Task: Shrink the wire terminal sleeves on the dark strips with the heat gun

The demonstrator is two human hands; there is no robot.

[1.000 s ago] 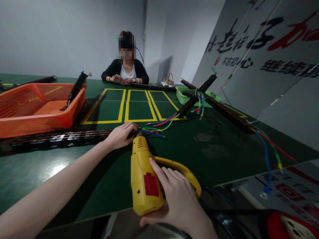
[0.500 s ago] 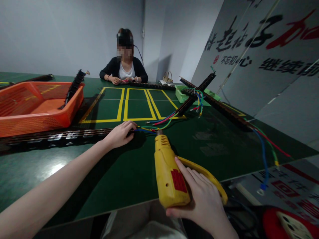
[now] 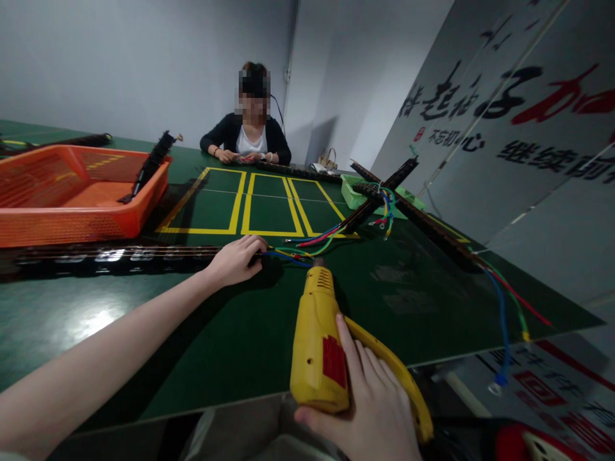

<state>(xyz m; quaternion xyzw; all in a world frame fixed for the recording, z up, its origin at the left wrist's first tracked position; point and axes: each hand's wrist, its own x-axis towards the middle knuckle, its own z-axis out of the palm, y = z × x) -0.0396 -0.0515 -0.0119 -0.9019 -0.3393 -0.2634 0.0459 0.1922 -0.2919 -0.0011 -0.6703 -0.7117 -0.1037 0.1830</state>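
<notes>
My right hand (image 3: 372,390) is wrapped round the handle of a yellow heat gun (image 3: 317,339). Its metal nozzle points away from me, close to the terminal ends of several coloured wires (image 3: 288,253). Those blue, green and yellow wires come out of the end of a long black wiring strip (image 3: 158,259) lying across the table on the left. My left hand (image 3: 239,259) grips this end, fingers curled over the top. The exact hold under the fingers is hidden.
An orange basket (image 3: 148,198) with a black piece in it stands at left. Crossed black strips (image 3: 384,195) with wires rest on a green basket (image 3: 348,192). Across the green table (image 3: 269,307) a co-worker (image 3: 247,137) sits handling something small.
The heat gun has swung slightly, its rear moving left and its nozzle shifting a little right along the wires. My left hand keeps its hold. The camera view has tilted slightly.
</notes>
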